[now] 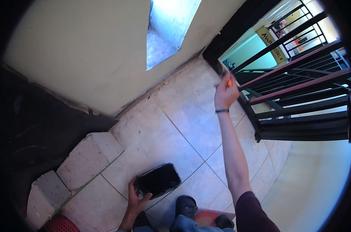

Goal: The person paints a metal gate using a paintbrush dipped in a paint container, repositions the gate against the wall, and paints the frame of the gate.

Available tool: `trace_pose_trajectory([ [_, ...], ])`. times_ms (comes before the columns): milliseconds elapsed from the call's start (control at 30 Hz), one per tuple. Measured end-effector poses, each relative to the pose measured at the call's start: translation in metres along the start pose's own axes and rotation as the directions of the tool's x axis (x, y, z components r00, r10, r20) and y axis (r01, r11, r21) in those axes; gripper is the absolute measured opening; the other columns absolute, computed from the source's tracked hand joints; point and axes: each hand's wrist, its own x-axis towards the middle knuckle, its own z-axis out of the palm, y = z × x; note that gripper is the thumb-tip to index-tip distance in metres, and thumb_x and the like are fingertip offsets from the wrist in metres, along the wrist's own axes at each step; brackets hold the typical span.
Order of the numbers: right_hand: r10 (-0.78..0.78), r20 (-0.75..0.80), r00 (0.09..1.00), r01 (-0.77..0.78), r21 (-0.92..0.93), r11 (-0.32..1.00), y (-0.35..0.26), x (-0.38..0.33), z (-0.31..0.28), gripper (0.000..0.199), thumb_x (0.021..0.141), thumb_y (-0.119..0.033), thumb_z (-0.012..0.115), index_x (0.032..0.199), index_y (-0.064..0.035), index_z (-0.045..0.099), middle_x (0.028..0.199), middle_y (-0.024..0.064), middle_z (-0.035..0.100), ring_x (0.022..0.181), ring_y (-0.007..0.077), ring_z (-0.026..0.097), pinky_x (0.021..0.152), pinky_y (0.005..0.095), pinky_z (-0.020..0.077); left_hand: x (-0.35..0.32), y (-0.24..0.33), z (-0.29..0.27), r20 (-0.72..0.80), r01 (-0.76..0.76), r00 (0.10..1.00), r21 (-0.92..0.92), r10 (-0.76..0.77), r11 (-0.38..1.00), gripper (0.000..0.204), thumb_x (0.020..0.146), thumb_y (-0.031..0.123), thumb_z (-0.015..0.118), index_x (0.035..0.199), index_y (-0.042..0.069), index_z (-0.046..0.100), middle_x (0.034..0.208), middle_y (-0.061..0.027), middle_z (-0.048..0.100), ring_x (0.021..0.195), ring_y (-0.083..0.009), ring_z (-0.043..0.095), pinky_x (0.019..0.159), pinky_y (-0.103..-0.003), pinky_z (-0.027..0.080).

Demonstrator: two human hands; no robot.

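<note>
At the lower middle, my left hand [136,199] grips the near left edge of a black rectangular tray [159,181], thumb on its rim. The tray's inside is dark and shiny, its rim smudged; I cannot make out what is in it. My right arm stretches far forward, with a dark band at the wrist. Closed fingers of my right hand [226,92] hold a small tool with an orange handle [229,82], perhaps a brush; its working end is mostly hidden. That hand is at the lower frame of a metal gate [295,83], whose bars are black and partly reddish brown.
Pale blocks [86,154] lie at the left beside a dark sheet [40,116]. A red perforated basket [59,224] stands at the bottom left. The cream wall [86,50] has a bright opening. My shoe [186,207] stands on the tiled floor [175,100] near a reddish mat [208,217].
</note>
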Motion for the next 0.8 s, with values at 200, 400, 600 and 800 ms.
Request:
trace_pose_trajectory([
  [200, 0.164, 0.093, 0.982, -0.175, 0.125, 0.977, -0.046, -0.077, -0.072, 0.033, 0.111, -0.024, 0.053, 0.123, 0.0024, 0.068, 0.092, 0.0137, 0.078, 0.058, 0.0123, 0.069, 0.054, 0.0252, 0.0534, -0.001, 0.0, 0.001, 0.003, -0.094, 0.995, 0.146, 0.095, 0.985, 0.108, 0.081, 0.028, 0.092, 0.159, -0.001, 0.023, 0.148, -0.0164, 0.035, 0.139, -0.0309, 0.045, 0.11, -0.045, 0.048],
  [400, 0.243, 0.169, 0.955, -0.276, 0.206, 0.939, -0.085, -0.139, -0.163, 0.035, 0.113, -0.021, 0.049, 0.125, 0.0079, 0.063, 0.096, 0.0179, 0.076, 0.059, 0.0138, 0.068, 0.055, 0.0243, 0.0531, 0.003, -0.006, 0.008, -0.012, -0.152, 0.987, 0.232, 0.159, 0.961, 0.109, 0.081, 0.035, 0.092, 0.158, -0.003, 0.025, 0.142, -0.0177, 0.037, 0.136, -0.0315, 0.045, 0.111, -0.046, 0.047],
  [600, 0.41, 0.232, 0.882, -0.459, 0.232, 0.858, -0.125, -0.165, -0.236, 0.035, 0.112, -0.022, 0.051, 0.125, 0.0088, 0.063, 0.094, 0.0199, 0.076, 0.058, 0.0148, 0.069, 0.056, 0.0252, 0.0538, 0.003, -0.009, 0.008, -0.014, -0.276, 0.949, 0.447, 0.316, 0.851, 0.102, 0.081, 0.039, 0.091, 0.151, -0.005, 0.033, 0.138, -0.0229, 0.039, 0.131, -0.0378, 0.044, 0.113, -0.049, 0.039],
  [800, 0.489, 0.232, 0.841, -0.533, 0.198, 0.823, -0.15, -0.18, -0.288, 0.037, 0.112, -0.024, 0.049, 0.124, 0.0079, 0.063, 0.093, 0.0191, 0.076, 0.056, 0.015, 0.068, 0.055, 0.0246, 0.0534, 0.001, -0.018, 0.007, -0.052, -0.288, 0.935, 0.465, 0.35, 0.837, 0.097, 0.079, 0.04, 0.092, 0.146, -0.004, 0.037, 0.135, -0.0241, 0.041, 0.128, -0.0414, 0.043, 0.111, -0.051, 0.038],
])
